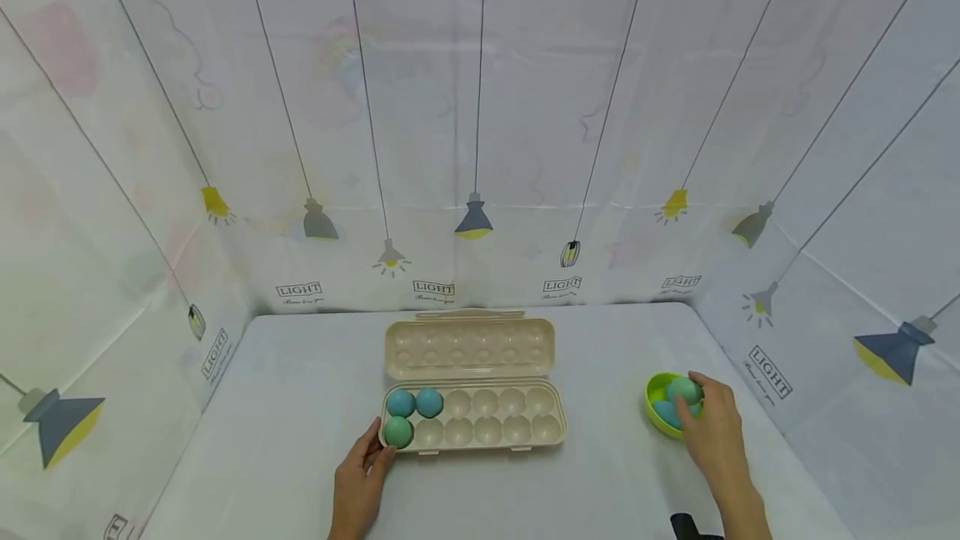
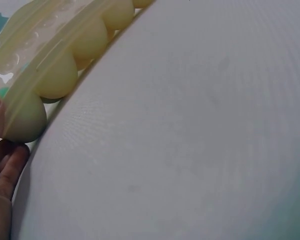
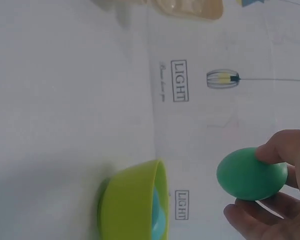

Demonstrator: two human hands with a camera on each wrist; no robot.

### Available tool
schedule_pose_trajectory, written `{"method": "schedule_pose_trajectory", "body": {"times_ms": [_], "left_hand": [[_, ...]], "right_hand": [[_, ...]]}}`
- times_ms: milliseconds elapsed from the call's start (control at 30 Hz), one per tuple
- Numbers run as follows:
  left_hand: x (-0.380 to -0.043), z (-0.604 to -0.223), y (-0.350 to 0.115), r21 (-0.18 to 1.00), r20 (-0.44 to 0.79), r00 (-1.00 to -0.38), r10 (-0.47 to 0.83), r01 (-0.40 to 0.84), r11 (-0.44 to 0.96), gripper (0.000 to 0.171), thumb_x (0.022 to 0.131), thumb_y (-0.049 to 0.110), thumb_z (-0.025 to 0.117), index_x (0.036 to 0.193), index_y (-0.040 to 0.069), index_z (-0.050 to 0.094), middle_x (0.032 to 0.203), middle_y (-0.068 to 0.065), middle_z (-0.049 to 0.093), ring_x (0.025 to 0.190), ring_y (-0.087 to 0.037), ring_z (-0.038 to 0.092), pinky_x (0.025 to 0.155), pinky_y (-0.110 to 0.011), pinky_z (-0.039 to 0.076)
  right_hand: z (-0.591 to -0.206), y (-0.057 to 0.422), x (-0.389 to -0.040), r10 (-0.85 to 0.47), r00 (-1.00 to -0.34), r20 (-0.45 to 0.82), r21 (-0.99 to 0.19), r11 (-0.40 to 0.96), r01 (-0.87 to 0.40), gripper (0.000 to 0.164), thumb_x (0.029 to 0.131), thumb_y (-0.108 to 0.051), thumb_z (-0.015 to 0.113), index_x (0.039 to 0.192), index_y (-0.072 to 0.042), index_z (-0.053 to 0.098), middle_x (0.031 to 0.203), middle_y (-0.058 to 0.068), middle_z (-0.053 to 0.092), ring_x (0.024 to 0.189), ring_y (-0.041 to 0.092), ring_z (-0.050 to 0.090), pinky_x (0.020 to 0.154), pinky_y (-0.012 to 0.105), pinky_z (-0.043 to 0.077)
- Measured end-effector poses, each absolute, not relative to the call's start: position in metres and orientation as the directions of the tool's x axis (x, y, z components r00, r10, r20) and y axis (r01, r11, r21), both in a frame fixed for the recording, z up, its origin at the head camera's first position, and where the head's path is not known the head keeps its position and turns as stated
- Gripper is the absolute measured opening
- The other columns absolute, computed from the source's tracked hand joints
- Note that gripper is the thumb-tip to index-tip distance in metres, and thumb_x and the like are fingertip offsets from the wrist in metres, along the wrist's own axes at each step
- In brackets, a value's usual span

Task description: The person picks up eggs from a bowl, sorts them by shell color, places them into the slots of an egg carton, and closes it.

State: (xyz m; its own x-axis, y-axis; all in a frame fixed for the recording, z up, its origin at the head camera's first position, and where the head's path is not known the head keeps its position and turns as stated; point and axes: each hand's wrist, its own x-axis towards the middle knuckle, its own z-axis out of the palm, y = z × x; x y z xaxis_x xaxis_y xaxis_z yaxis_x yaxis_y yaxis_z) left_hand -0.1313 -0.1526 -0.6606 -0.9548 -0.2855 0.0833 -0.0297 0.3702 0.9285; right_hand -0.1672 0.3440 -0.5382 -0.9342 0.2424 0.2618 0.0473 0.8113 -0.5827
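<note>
An open beige egg carton [image 1: 553, 438] lies on the white table, its lid tipped back. Two blue eggs [image 1: 429, 402] fill the back-row cups at its left end, with a green egg [image 1: 398, 432] in the front-left cup. My left hand [image 1: 357, 483] grips the carton's front-left corner, thumb at the rim and fingers below in the left wrist view. Over a lime-green bowl [image 1: 651, 413] on the right, my right hand [image 1: 716, 433] pinches another green egg [image 3: 251, 174] between thumb and fingers. Blue eggs [image 1: 666, 414] lie in the bowl; how many is partly hidden.
A black object [image 1: 684, 526] shows at the bottom edge beside the right forearm. White cloth walls [image 1: 480, 123] printed with hanging lamps enclose the table [image 1: 300, 407] at the back and sides.
</note>
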Motion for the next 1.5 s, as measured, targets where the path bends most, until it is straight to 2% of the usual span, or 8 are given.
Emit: {"method": "schedule_pose_trajectory", "body": {"times_ms": [100,267,367,433,500,1133,1300,1500], "left_hand": [[-0.132,-0.661,-0.153,0.929,0.099,-0.952,-0.288,-0.016,0.371,0.059,0.095,0.035,0.07,0.146,0.013,0.052,0.142,-0.006,0.06,0.115,-0.013,0.065,0.091,-0.011,0.054],[-0.132,-0.661,-0.152,0.932,0.106,-0.952,-0.288,-0.005,0.362,0.059,0.095,0.035,0.07,0.146,0.012,0.051,0.143,-0.007,0.059,0.116,-0.017,0.066,0.091,-0.011,0.054],[-0.132,-0.661,-0.152,0.931,0.108,-0.953,-0.284,-0.003,0.365,0.059,0.095,0.035,0.07,0.146,0.012,0.051,0.144,-0.007,0.059,0.116,-0.018,0.066,0.092,-0.011,0.054],[-0.132,-0.661,-0.152,0.931,0.115,-0.953,-0.282,0.005,0.366,0.06,0.095,0.035,0.069,0.146,0.011,0.051,0.144,-0.008,0.059,0.116,-0.02,0.066,0.092,-0.011,0.054],[-0.132,-0.661,-0.153,0.93,0.127,-0.952,-0.279,0.017,0.366,0.06,0.095,0.036,0.069,0.146,0.01,0.051,0.143,-0.009,0.059,0.116,-0.022,0.066,0.092,-0.011,0.054],[-0.131,-0.66,-0.153,0.926,0.159,-0.945,-0.286,0.042,0.376,0.058,0.094,0.033,0.071,0.144,0.01,0.054,0.136,-0.009,0.064,0.107,-0.007,0.067,0.087,-0.012,0.056],[-0.131,-0.66,-0.153,0.927,0.139,-0.947,-0.29,0.021,0.375,0.058,0.094,0.035,0.07,0.145,0.012,0.053,0.132,-0.008,0.066,0.106,-0.01,0.068,0.086,-0.013,0.056],[-0.132,-0.659,-0.154,0.935,0.118,-0.953,-0.279,0.012,0.355,0.059,0.095,0.035,0.069,0.146,0.01,0.051,0.134,-0.01,0.065,0.112,-0.016,0.068,0.089,-0.011,0.055]], "right_hand": [[-0.537,0.328,-0.171,0.251,-0.91,0.33,-0.609,0.793,-0.002,0.049,0.096,-0.004,0.059,0.14,0.01,0.043,0.135,0.032,0.043,0.121,0.048,0.049,0.1,0.058,0.049],[-0.536,0.299,-0.178,0.269,-0.879,0.394,-0.663,0.746,-0.069,0.046,0.09,-0.006,0.066,0.132,0.006,0.051,0.126,0.023,0.054,0.111,0.034,0.058,0.091,0.032,0.056],[-0.537,0.279,-0.181,0.26,-0.872,0.414,-0.676,0.729,-0.104,0.045,0.088,-0.005,0.068,0.128,0.007,0.051,0.121,0.022,0.057,0.108,0.033,0.06,0.092,0.036,0.058],[-0.538,0.264,-0.183,0.242,-0.876,0.417,-0.679,0.723,-0.124,0.044,0.088,-0.005,0.069,0.126,0.007,0.051,0.119,0.021,0.059,0.108,0.034,0.061,0.093,0.048,0.058],[-0.539,0.249,-0.185,0.218,-0.882,0.418,-0.678,0.721,-0.143,0.043,0.087,-0.005,0.07,0.125,0.006,0.051,0.118,0.021,0.059,0.108,0.034,0.061,0.095,0.052,0.057],[-0.563,0.123,-0.186,-0.147,-0.797,0.586,-0.587,0.602,-0.542,0.041,0.077,0.003,0.081,0.111,-0.006,0.061,0.111,0.006,0.057,0.098,0.015,0.063,0.082,0.03,0.062],[-0.573,0.092,-0.184,-0.259,-0.746,0.613,-0.549,0.54,-0.638,0.042,0.079,0.001,0.082,0.114,0.0,0.059,0.111,0.009,0.06,0.096,0.017,0.064,0.08,0.032,0.062],[-0.581,0.069,-0.179,-0.318,-0.75,0.58,-0.567,0.504,-0.652,0.039,0.081,-0.002,0.081,0.113,-0.003,0.058,0.112,0.008,0.06,0.099,0.015,0.062,0.084,0.028,0.06]]}}
